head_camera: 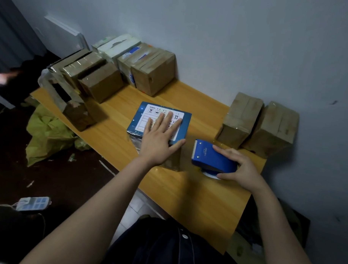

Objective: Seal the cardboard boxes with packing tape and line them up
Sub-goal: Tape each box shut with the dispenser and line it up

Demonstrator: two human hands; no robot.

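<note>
The flat left hand [161, 139] presses the blue box [156, 113], which looks light and stiff, while the right hand [242, 169] grips the tape gun [211, 157].

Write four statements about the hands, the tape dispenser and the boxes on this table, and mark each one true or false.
1. The left hand lies flat, fingers straight, on top of the blue box. True.
2. The right hand has its grip on a blue tape dispenser. True.
3. The tape dispenser is pressed against the top of the blue box. False: it is beside the box and apart from it, low over the table.
4. The right end of the table holds no boxes. False: two taped brown boxes stand side by side against the wall there.
</note>
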